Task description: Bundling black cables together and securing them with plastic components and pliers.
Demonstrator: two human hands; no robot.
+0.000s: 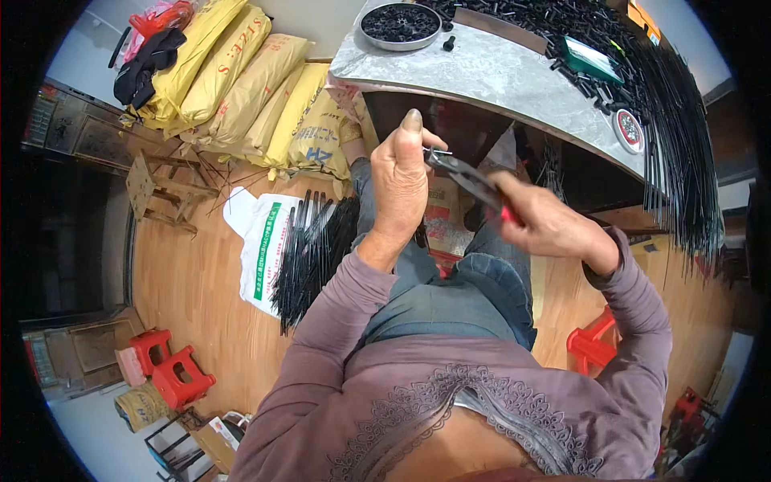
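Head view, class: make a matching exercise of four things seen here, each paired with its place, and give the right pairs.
Things:
1. pliers
2. round metal tray
3. yellow sacks
4. red stools

Places:
A. stacked on the floor, upper left
B. in the right hand, tips by the left hand
C. on the floor, lower left
D. on the marble table, holding small black parts

Pairs: 1-B, 2-D, 3-A, 4-C
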